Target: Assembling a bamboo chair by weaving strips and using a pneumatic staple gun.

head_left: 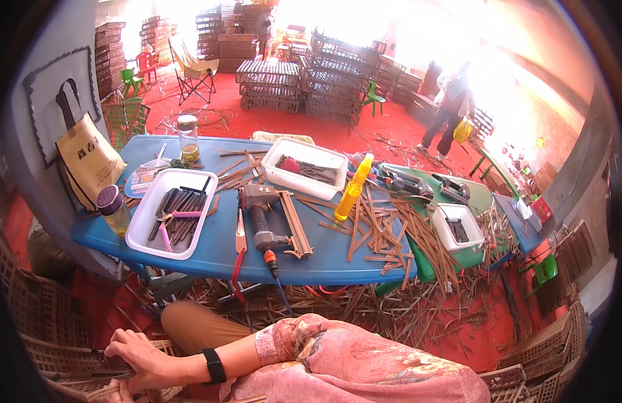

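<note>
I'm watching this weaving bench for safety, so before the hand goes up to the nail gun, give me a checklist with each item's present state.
1. Visible hand free of tools: ok, it rests open on a woven basket at the lower left and grips nothing.
2. Other hand accounted for: cannot tell, it is out of view.
3. Nail gun lying flat on the blue table: ok, on its side, with nobody touching it.
4. Hose at its base clear: not ok, it drops over the table edge into the strips on the floor.
5. Space around the gun clear: not ok, wooden strips lie against it.
6. Bystander away: ok, standing far behind the table.
</note>
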Demonstrator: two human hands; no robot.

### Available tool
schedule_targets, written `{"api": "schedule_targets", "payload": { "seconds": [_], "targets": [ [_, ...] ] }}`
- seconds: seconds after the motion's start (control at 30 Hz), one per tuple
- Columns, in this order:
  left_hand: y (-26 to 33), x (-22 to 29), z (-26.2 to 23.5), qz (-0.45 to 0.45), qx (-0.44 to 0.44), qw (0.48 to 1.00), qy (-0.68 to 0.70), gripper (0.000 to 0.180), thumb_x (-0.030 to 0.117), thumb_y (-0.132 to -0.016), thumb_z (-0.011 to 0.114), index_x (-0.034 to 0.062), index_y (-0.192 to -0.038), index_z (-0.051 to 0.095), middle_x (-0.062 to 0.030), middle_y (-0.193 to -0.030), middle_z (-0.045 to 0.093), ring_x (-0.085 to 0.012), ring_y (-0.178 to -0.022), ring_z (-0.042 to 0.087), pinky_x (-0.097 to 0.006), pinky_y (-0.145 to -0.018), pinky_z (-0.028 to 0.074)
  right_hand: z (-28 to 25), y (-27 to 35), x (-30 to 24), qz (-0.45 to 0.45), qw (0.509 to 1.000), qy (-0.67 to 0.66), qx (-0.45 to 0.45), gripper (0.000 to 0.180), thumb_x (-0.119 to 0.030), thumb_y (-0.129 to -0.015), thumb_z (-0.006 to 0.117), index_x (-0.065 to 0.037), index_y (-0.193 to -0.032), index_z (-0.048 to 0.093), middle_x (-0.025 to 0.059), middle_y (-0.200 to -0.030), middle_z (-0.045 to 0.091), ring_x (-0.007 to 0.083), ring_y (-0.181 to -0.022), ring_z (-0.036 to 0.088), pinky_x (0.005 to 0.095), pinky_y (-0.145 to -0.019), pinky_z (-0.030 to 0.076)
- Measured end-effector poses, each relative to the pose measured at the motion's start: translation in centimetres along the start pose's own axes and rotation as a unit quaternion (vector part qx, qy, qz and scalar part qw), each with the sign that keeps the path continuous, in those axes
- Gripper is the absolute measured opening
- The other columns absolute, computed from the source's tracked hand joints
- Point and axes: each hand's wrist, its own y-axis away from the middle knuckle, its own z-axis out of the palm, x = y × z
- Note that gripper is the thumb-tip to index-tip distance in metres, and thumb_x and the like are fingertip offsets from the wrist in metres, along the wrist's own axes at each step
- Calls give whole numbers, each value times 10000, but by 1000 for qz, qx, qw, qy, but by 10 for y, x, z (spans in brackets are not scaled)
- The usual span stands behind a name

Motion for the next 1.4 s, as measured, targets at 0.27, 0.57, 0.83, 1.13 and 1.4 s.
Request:
{"api": "schedule_targets", "payload": {
  "seconds": [0.27, 0.57, 0.83, 1.13, 1.4],
  "targets": [
    [1, 1, -2, 19, 4, 999, -28, 287, 186, -1016, 493, -58, -1024, 645, -295, -866, 635, -452, -778, 573, -452, -711, 473, 7, 2, 5, -12, 1000, 0, 27, 652, -145, -531, 803, -35, -1120, 547, 133, -1047, 442, 324, -1003, 425, 395, -832, 344],
    [-2, 11, -4, 30, 3, 999, -15, 269, 158, -1012, 510, -81, -1010, 632, -312, -855, 622, -441, -752, 565, -447, -691, 467, -3, 1, -3, -6, 1000, -6, 26, 654, -175, -528, 824, -41, -1107, 552, 133, -1045, 444, 322, -1006, 426, 410, -839, 342],
    [-6, 10, -3, 7, -8, 1000, -18, 270, 138, -1006, 518, -111, -1014, 621, -303, -866, 640, -400, -761, 598, -428, -713, 483, -12, 0, -4, 14, 999, 6, -35, 662, -228, -618, 769, -41, -1199, 513, 145, -1142, 451, 351, -1076, 430, 432, -924, 354],
    [-7, 14, -6, 3, -15, 1000, -18, 276, 150, -1011, 513, -103, -1023, 625, -294, -881, 644, -415, -778, 584, -429, -724, 481, -7, -1, 0, -2, 1000, 15, -20, 657, -208, -627, 764, -46, -1209, 506, 148, -1141, 445, 352, -1091, 425, 434, -932, 358],
    [-2, -19, -4, 20, 1, 1000, -20, 317, 214, -1000, 563, -95, -1005, 634, -266, -859, 652, -410, -774, 596, -428, -709, 485, -1, 2, -4, -3, 1000, 10, -7, 647, -203, -622, 769, -46, -1197, 518, 149, -1127, 464, 353, -1077, 448, 440, -931, 369]
  ]
}}
